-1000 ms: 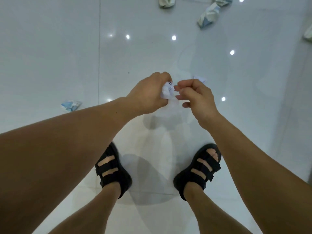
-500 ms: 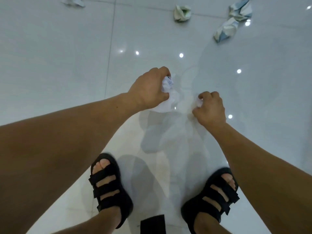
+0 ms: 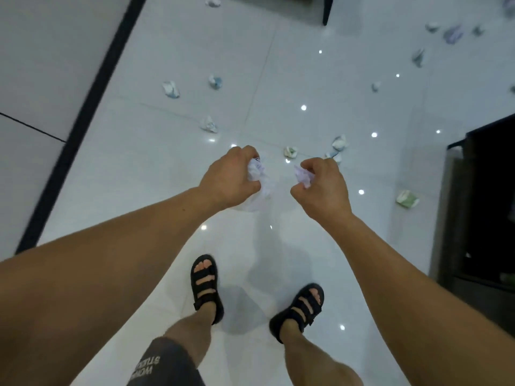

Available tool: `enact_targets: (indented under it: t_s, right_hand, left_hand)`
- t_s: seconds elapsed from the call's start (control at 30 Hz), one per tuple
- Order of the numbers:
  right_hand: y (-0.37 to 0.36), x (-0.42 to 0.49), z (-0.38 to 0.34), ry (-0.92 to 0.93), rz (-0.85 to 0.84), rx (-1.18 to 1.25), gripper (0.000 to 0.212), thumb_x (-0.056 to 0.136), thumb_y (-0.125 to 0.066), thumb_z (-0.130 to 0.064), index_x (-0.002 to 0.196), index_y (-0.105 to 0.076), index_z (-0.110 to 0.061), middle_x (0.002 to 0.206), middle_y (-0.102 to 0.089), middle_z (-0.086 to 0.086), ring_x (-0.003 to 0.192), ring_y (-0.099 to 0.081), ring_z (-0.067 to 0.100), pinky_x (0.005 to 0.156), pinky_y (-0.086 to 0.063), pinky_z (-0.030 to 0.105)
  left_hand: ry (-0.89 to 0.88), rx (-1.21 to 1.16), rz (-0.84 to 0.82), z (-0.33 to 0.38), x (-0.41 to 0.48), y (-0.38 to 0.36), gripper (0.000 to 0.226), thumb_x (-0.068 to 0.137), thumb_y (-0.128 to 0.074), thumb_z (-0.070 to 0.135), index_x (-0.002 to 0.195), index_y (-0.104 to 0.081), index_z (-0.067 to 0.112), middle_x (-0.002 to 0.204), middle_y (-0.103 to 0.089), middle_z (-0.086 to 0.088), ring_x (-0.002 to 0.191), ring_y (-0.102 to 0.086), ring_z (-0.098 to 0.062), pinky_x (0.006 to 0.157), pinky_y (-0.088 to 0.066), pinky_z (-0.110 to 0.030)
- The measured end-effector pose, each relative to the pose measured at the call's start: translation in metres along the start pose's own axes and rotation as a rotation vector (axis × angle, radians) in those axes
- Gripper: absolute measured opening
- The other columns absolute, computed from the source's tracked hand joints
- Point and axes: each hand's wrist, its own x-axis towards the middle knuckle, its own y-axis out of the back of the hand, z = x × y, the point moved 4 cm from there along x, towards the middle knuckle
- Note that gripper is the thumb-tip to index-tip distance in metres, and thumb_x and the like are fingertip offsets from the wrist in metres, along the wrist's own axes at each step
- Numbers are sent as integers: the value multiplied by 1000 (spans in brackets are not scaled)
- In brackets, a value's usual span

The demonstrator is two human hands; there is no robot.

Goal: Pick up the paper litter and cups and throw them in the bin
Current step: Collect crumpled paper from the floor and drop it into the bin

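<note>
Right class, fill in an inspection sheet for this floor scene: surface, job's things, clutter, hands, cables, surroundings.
Surface: glossy white tiled floor, ceiling lights reflected.
Job's things: crumpled paper balls scattered ahead; a dark container at right, possibly the bin.
Clutter: nothing seen besides the litter.
Hands: left hand grips white paper; right hand pinches a small crumpled paper.
Cables: nothing seen.
Surroundings: black skirting along the left wall; dark furniture leg at top.
</note>
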Motion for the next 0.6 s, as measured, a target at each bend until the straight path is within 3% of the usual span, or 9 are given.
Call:
enact_targets:
  t_s: [0.1, 0.2, 0.33, 0.43, 0.6]
  right_hand:
    - [54, -30, -71, 60, -12, -17, 35, 79, -63, -12, 114, -60, -16, 107, -49, -1, 84, -51, 8, 67, -37, 19]
    - [93, -61, -139, 152, -36, -13, 35, 82, -63, -14, 116, -60, -16, 108, -49, -3, 86, -49, 5, 65, -34, 8]
    - [123, -105, -213, 274, -71, -1, 43, 80, -61, -14, 122, -59, -16, 112, -49, -2, 95, -56, 15, 79, -46, 27]
    - [131, -139, -253, 397, -124, -39, 45, 79, -61, -14, 124, -58, -15, 117, -52, 0, 99, -57, 18, 79, -41, 25]
    - [122, -209, -310, 595, -252, -110, 44, 80, -59, -13, 124, -57, -15, 119, -54, 0, 100, -57, 16, 84, -47, 29]
  left_hand:
    - [0, -33, 67, 31, -45, 83, 37, 73, -67, 28, 107, -56, 24, 110, -50, 1, 91, -58, -21, 78, -46, -31]
    - [26, -64, 152, 50, -94, 152, 38, 74, -68, 25, 110, -54, 22, 119, -47, 1, 94, -59, -23, 84, -47, -34]
    - [110, -74, 269, 61, -164, 211, 37, 76, -67, 30, 110, -53, 25, 114, -45, 4, 90, -58, -20, 74, -40, -27]
    - [182, -110, 386, 63, -222, 234, 37, 75, -67, 30, 109, -52, 27, 113, -44, 5, 88, -57, -19, 72, -40, -27]
    - [318, -154, 573, 55, -335, 254, 36, 73, -66, 30, 107, -53, 29, 111, -46, 7, 93, -56, -17, 73, -40, -27]
